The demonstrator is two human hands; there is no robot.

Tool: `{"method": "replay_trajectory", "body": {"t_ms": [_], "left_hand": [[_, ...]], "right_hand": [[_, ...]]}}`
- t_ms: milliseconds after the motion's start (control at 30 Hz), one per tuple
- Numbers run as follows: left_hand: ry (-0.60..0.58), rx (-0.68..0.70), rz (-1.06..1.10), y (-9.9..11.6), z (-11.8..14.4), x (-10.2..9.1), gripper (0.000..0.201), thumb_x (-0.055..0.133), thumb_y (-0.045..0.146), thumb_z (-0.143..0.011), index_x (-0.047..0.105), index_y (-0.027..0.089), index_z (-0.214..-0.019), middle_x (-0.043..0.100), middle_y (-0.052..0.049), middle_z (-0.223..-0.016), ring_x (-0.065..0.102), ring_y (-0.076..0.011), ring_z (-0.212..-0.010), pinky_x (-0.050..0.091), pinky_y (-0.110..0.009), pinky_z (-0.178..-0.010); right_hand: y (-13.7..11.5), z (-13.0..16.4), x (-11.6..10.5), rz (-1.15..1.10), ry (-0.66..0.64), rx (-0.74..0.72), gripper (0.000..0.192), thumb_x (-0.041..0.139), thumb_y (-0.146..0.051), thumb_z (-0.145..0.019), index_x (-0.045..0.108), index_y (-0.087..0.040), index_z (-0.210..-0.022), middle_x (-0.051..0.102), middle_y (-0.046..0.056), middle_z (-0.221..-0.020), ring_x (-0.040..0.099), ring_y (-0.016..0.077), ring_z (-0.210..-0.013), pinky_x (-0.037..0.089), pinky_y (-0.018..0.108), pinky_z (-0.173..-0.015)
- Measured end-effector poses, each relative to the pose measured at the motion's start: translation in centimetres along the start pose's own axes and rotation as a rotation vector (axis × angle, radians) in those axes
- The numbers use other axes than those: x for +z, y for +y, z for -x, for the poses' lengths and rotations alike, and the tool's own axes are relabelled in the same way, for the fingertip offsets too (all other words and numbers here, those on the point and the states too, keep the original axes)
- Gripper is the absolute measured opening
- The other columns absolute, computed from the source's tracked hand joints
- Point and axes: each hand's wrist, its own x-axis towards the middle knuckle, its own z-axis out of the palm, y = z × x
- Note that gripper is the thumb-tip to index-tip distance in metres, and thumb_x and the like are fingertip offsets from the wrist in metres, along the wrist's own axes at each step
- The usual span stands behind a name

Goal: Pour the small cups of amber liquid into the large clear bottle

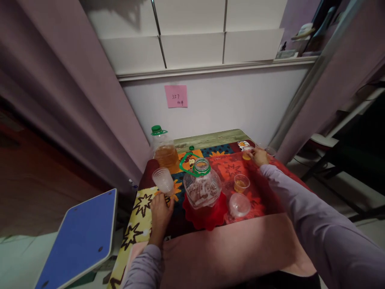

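Observation:
My left hand (161,208) is closed at the lower end of a tilted stack of clear plastic cups (163,179). At the table's far right, my right hand (260,157) grips a small clear cup (248,152) with amber liquid in it. Between my hands an open clear jug (202,188) with a green handle stands on a red scalloped mat (204,218). To its right are a cup with a little amber liquid (242,184) and, nearer me, another clear cup (240,205). What that nearer cup holds is hard to make out.
A large jug of amber liquid (167,155) with a green cap stands at the back left. A small green cap (191,148) lies behind the open jug. A blue board (81,237) is left of the table. The wall (216,96) borders the table's far side.

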Motion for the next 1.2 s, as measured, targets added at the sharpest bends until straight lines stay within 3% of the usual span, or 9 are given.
{"method": "replay_trajectory", "body": {"t_ms": [167, 433, 667, 767, 867, 933, 1067, 1200], "left_hand": [[-0.003, -0.013, 0.011, 0.1, -0.1, 0.1, 0.033, 0.059, 0.047, -0.102, 0.065, 0.017, -0.115, 0.072, -0.02, -0.12, 0.066, -0.0378, -0.122, 0.05, -0.05, -0.106], [-0.02, -0.013, 0.029, 0.2, -0.6, 0.0, 0.037, 0.056, 0.05, -0.102, 0.066, 0.017, -0.114, 0.071, -0.02, -0.118, 0.065, -0.0382, -0.12, 0.049, -0.052, -0.108], [-0.019, -0.006, 0.034, 0.4, -0.7, -0.3, 0.044, 0.054, 0.051, -0.101, 0.066, 0.014, -0.122, 0.071, -0.023, -0.126, 0.064, -0.0388, -0.124, 0.048, -0.052, -0.111], [-0.016, -0.006, 0.037, 0.4, -0.7, -0.3, 0.045, 0.054, 0.051, -0.101, 0.066, 0.014, -0.122, 0.071, -0.023, -0.127, 0.063, -0.0394, -0.125, 0.048, -0.053, -0.112], [-0.013, -0.011, 0.04, 0.4, -0.7, -0.3, 0.045, 0.053, 0.052, -0.101, 0.067, 0.015, -0.121, 0.072, -0.022, -0.125, 0.064, -0.0394, -0.123, 0.048, -0.054, -0.112], [-0.011, -0.015, 0.041, 0.4, -0.8, -0.4, 0.044, 0.053, 0.052, -0.101, 0.067, 0.015, -0.12, 0.072, -0.022, -0.123, 0.064, -0.039, -0.121, 0.049, -0.053, -0.11], [-0.002, -0.013, 0.045, 0.5, -1.0, -0.5, 0.038, 0.055, 0.05, -0.1, 0.067, 0.017, -0.116, 0.071, -0.021, -0.121, 0.065, -0.0375, -0.118, 0.05, -0.053, -0.108], [0.003, -0.013, 0.042, 0.6, -1.0, -0.7, 0.035, 0.056, 0.049, -0.099, 0.066, 0.018, -0.112, 0.071, -0.02, -0.119, 0.064, -0.0371, -0.117, 0.05, -0.052, -0.106]], "right_hand": [[0.3, 6.5, -2.0, -0.07, -0.026, -0.068, 0.03, 0.063, -0.046, -0.1, 0.073, -0.021, -0.089, 0.078, 0.009, -0.08, 0.071, 0.024, -0.071, 0.053, 0.034, -0.071], [-0.4, 18.3, -5.5, -0.142, 0.056, -0.156, 0.037, 0.055, -0.054, -0.108, 0.07, -0.022, -0.096, 0.079, 0.009, -0.086, 0.069, 0.0229, -0.07, 0.049, 0.032, -0.068], [-0.5, 21.8, -4.5, -0.018, 0.06, -0.18, 0.032, 0.049, -0.042, -0.11, 0.071, -0.021, -0.1, 0.079, 0.013, -0.09, 0.073, 0.0254, -0.075, 0.055, 0.034, -0.07], [-0.7, 22.6, -5.0, 0.022, 0.017, -0.177, 0.032, 0.054, -0.039, -0.11, 0.076, -0.019, -0.12, 0.084, 0.016, -0.104, 0.078, 0.0282, -0.083, 0.059, 0.036, -0.074], [-0.6, 22.4, -7.0, 0.117, 0.038, -0.125, 0.053, 0.066, -0.051, -0.106, 0.069, -0.022, -0.151, 0.084, 0.018, -0.125, 0.082, 0.0347, -0.093, 0.061, 0.04, -0.074], [0.0, 20.8, -8.5, 0.118, 0.112, -0.057, 0.064, 0.069, -0.062, -0.102, 0.068, -0.025, -0.154, 0.084, 0.018, -0.127, 0.082, 0.0382, -0.1, 0.061, 0.042, -0.076], [2.6, 13.7, -9.7, -0.136, 0.244, 0.122, 0.071, 0.07, -0.071, -0.097, 0.07, -0.022, -0.147, 0.084, 0.016, -0.126, 0.081, 0.0353, -0.11, 0.063, 0.045, -0.095], [5.4, 6.1, -7.7, -0.233, 0.211, 0.457, 0.096, 0.088, -0.075, -0.075, 0.066, -0.012, -0.143, 0.08, 0.024, -0.13, 0.077, 0.0388, -0.118, 0.059, 0.051, -0.107]]}}
